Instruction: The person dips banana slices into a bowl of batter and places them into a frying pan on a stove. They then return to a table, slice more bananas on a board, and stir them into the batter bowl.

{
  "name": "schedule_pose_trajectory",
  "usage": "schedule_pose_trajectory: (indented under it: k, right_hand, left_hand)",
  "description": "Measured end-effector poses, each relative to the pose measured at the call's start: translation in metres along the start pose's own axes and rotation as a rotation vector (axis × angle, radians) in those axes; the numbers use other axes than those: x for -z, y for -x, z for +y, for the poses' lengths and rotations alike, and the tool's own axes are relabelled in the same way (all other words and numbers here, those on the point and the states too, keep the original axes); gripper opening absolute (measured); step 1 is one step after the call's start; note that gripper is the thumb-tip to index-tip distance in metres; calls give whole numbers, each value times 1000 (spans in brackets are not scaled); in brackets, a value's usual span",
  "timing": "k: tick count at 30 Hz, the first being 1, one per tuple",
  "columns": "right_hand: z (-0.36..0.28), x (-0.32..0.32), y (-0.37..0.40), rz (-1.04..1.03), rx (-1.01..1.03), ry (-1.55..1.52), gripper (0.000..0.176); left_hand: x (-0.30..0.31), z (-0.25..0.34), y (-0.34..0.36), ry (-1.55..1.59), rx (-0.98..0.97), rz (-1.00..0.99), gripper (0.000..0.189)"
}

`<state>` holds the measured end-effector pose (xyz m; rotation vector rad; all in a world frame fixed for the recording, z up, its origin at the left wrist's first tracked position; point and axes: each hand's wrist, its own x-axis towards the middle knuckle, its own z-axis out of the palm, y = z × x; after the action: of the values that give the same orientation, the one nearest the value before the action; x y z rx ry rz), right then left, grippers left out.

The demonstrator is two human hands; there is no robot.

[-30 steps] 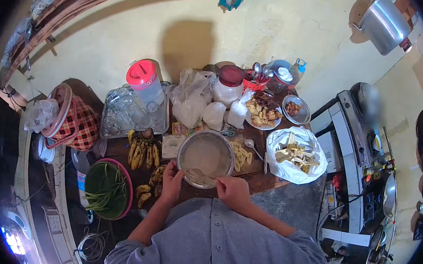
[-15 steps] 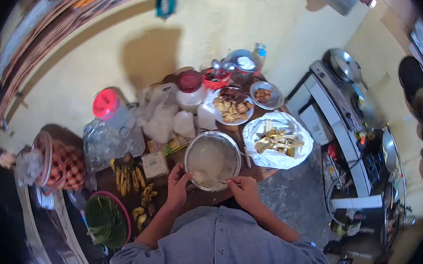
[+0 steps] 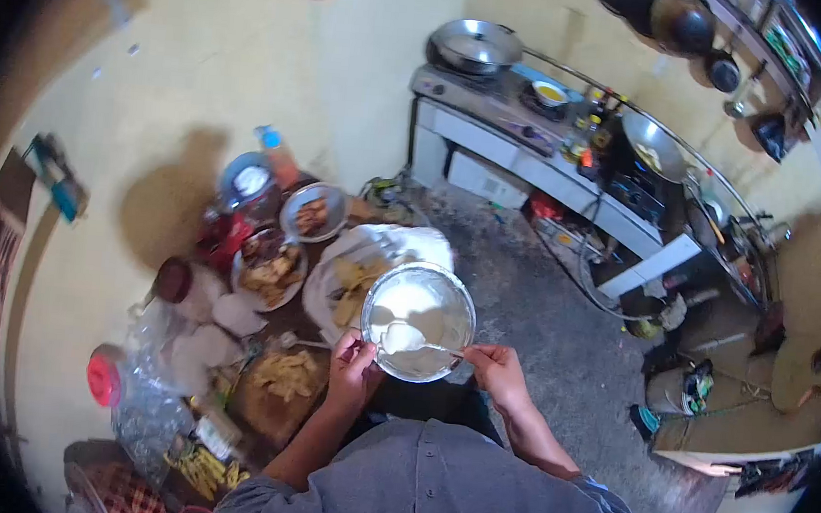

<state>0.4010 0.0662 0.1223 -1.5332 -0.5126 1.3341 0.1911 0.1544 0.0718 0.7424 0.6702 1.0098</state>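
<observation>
A round metal bowl (image 3: 472,310) of pale, wet batter (image 3: 417,298) is in front of my body, past the table's edge and above the floor. My left hand (image 3: 353,368) is closed on the bowl's left rim, thumb uppermost. In my right hand (image 3: 496,371) is the handle of a metal spoon (image 3: 404,339), which crosses the right rim. The spoon's head is coated with batter and rests inside the bowl. Just left of my left hand, sliced pale pieces (image 3: 285,374) lie on a wooden board (image 3: 267,419).
On the table at left are a plate of fried pieces (image 3: 270,270), a smaller metal bowl (image 3: 315,212), white wrapping with peels (image 3: 334,250), a red-lidded jar (image 3: 104,379) and bananas (image 3: 206,467). Across the floor, a stove (image 3: 500,104) carries a large pan (image 3: 475,45); a wok (image 3: 651,145) stands farther right.
My body and view have turned right, toward the stove. The bowl has left its place over the table with my hands, uncovering the board and slices. The spoon remains in it.
</observation>
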Motion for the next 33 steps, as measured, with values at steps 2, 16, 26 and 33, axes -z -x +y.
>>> schedule_pose_trajectory:
  k: [2,16,26,33]
  right_hand:
    - [8,43,-9,122,221,151,16]
    - [-91,277,20,713,649,1094,10]
    - [-111,361,-21,693,481,696,10]
    - [-154,438,-94,666,369,476,16]
  left_hand:
    - [-42,-16,-20,78,91,-90,6]
    - [-312,-154,-103,105,167,-330,6]
    - [-400,-216,-169,8,283,-402,6]
    - [-462,-264,-263,-6,333,-477,4]
